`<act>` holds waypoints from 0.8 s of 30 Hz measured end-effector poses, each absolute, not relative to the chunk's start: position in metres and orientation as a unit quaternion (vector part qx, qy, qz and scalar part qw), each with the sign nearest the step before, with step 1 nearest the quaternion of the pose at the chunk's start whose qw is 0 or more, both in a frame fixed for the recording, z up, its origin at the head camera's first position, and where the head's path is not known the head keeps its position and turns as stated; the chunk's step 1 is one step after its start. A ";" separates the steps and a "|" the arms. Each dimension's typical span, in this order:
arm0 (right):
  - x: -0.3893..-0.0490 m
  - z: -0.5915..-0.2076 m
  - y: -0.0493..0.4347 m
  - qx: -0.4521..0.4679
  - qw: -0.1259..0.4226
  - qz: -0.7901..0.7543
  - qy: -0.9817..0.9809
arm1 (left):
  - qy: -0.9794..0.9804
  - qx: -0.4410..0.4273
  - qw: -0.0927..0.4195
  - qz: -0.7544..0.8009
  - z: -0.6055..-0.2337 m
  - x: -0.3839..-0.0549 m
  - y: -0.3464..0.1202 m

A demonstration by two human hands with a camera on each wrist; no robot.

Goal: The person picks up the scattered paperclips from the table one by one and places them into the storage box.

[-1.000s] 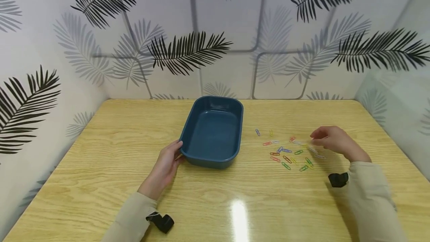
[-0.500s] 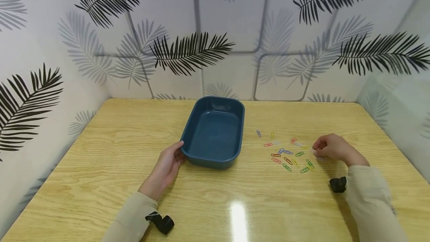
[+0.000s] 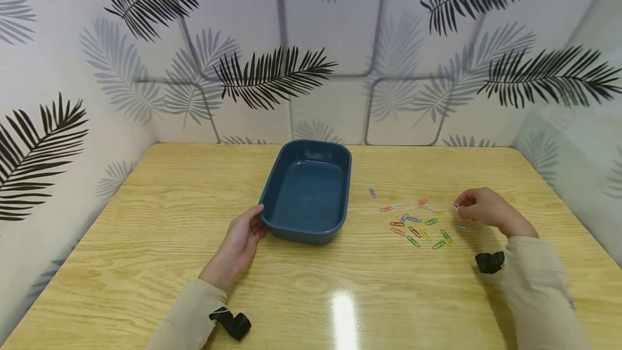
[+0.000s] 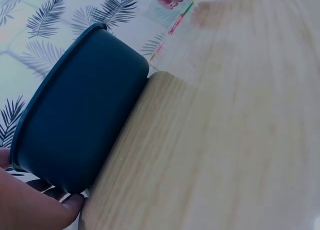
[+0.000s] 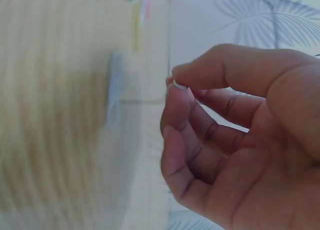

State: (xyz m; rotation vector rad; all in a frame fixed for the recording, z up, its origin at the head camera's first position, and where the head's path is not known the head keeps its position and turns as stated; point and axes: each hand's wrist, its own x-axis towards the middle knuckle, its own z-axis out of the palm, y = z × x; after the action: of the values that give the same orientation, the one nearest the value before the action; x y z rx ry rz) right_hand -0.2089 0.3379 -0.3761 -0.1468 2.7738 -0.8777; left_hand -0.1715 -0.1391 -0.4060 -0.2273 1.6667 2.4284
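Observation:
My left hand grips the near left corner of a dark blue plastic bin, thumb at its rim and fingers by the outer wall. The bin stands bare inside on the wooden table. In the left wrist view its side wall fills much of the left. Over the right part of the table, my right hand pinches a white paper clip between thumb and forefinger. Only the clip's end shows at the fingertips in the right wrist view. Another white paper clip lies below that hand.
Several coloured paper clips, among them a green one and a dark red one, lie scattered between the bin and my right hand. A leaf-patterned wall covering stands along the table's back edge.
My right hand came down to the clips, took a white paper clip from the table and rose slightly with it. The left hand and the bin have stayed in place.

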 end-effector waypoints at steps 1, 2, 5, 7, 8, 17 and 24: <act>-0.210 -0.375 0.336 -0.052 0.106 -0.302 0.946 | 0.561 -0.078 0.092 0.819 -0.406 -0.172 -0.140; -0.211 -0.374 0.334 -0.054 0.101 -0.309 0.944 | 0.559 -0.079 0.091 0.820 -0.406 -0.172 -0.140; -0.213 -0.370 0.329 -0.055 0.082 -0.322 0.942 | 0.556 -0.082 0.088 0.822 -0.406 -0.172 -0.141; -0.214 -0.368 0.325 -0.052 0.069 -0.333 0.939 | 0.555 -0.084 0.087 0.823 -0.406 -0.173 -0.141; -0.214 -0.367 0.323 -0.049 0.062 -0.340 0.937 | 0.554 -0.082 0.088 0.824 -0.406 -0.173 -0.141; -0.217 -0.362 0.300 -0.053 -0.020 -0.438 0.897 | 0.548 -0.078 0.095 0.827 -0.405 -0.175 -0.140; -0.220 -0.364 0.265 -0.081 -0.025 -0.478 0.875 | 0.548 -0.084 0.102 0.826 -0.407 -0.174 -0.141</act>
State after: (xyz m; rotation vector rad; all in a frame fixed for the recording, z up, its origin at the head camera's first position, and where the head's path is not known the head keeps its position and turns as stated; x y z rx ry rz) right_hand -0.2196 0.2645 -0.3642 -0.2575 2.7914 -1.5243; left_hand -0.1738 -0.1409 -0.4069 -0.2469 1.6174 2.4400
